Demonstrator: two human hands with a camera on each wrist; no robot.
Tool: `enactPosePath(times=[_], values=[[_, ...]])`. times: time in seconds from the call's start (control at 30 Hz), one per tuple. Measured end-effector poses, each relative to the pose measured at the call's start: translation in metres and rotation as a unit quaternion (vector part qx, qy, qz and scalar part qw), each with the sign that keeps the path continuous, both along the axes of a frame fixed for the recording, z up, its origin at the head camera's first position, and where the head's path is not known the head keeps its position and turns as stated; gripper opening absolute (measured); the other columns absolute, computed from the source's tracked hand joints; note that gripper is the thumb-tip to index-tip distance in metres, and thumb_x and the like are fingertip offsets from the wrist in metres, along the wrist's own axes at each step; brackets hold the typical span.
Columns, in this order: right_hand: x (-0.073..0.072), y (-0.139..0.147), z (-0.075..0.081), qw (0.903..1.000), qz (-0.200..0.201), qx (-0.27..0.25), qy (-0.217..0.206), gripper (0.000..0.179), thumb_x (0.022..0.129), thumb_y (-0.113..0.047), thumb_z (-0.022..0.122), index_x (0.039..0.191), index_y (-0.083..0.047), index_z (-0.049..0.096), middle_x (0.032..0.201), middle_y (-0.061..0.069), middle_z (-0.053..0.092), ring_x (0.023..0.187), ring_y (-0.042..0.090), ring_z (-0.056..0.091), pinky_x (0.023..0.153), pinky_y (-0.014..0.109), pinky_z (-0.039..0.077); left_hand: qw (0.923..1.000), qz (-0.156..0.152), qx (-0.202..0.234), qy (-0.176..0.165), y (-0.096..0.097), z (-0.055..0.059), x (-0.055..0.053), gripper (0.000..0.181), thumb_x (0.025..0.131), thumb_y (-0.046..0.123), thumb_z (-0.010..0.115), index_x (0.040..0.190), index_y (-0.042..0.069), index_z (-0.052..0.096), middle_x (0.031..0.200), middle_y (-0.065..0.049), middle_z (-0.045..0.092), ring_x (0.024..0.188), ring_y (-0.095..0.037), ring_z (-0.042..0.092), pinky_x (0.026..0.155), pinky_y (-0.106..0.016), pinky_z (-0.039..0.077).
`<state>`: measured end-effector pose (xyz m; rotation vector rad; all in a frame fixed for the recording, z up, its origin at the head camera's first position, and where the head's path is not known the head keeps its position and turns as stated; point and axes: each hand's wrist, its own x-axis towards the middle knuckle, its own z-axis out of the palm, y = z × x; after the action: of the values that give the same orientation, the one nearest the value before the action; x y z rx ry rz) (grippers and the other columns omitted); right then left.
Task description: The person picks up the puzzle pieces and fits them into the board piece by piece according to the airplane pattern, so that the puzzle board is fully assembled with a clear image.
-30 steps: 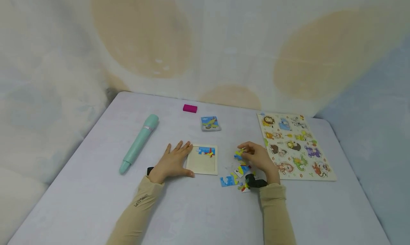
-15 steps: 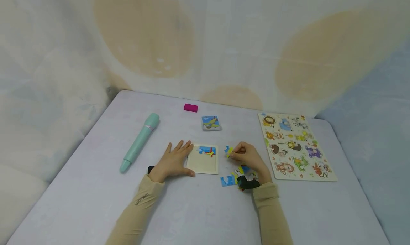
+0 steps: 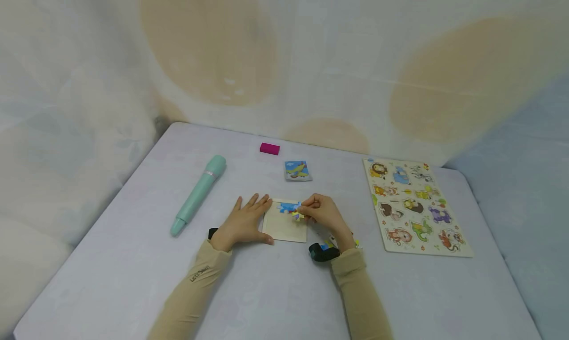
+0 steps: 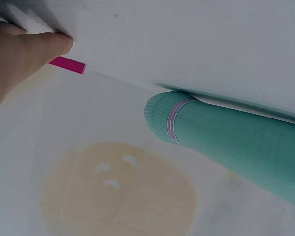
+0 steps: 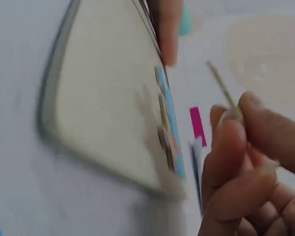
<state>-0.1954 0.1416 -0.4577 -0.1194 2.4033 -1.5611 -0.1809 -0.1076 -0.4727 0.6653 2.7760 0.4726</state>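
My left hand (image 3: 244, 224) lies spread, its fingertips at the left edge of a small square wooden puzzle tray (image 3: 284, 231). Blue pieces with a bit of red (image 3: 286, 208) sit along the tray's top side. Between thumb and fingers, my right hand (image 3: 326, 212) pinches a yellow and blue jigsaw piece (image 3: 297, 216) over the tray's upper right corner. The right wrist view shows this piece (image 5: 218, 81) edge-on, raised above the tray (image 5: 103, 108). Several loose pieces (image 3: 357, 243) lie under my right wrist, mostly hidden by it.
A teal microphone-shaped stick (image 3: 195, 197) lies left of my left hand. Behind the tray are a magenta block (image 3: 269, 148) and a small airplane picture packet (image 3: 298, 171). A large animal puzzle board (image 3: 420, 233) lies at the right.
My right hand has carried the jigsaw piece leftward from beside the loose pieces to over the tray's upper right corner. My left hand keeps its place at the tray.
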Motion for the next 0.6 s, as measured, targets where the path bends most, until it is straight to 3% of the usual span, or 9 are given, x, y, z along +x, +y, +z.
enactPosePath(times=[0.2,0.6], values=[[0.001,-0.024,-0.003,0.9978,-0.016,0.059,-0.027,0.015,0.086,-0.016,0.073,0.086,-0.003,0.066,0.064,0.004,0.067,0.052,0.009,0.059,0.049,0.020,0.046,1.0000,0.001,0.000,0.004,0.000,0.001,0.001,0.110,0.068,0.063,0.077,0.154,0.014,0.027,0.162,-0.003,0.022,0.152,-0.031,0.013,0.117,-0.065,0.005],[0.007,-0.046,-0.006,0.9840,-0.040,0.168,0.044,0.016,0.083,-0.018,0.074,0.075,-0.008,0.065,0.065,0.002,0.064,0.058,0.012,0.055,0.050,0.021,0.042,1.0000,0.000,-0.001,0.006,-0.002,0.000,0.000,0.111,0.067,0.064,0.076,0.154,0.015,0.027,0.162,-0.003,0.022,0.152,-0.030,0.012,0.117,-0.066,0.005]])
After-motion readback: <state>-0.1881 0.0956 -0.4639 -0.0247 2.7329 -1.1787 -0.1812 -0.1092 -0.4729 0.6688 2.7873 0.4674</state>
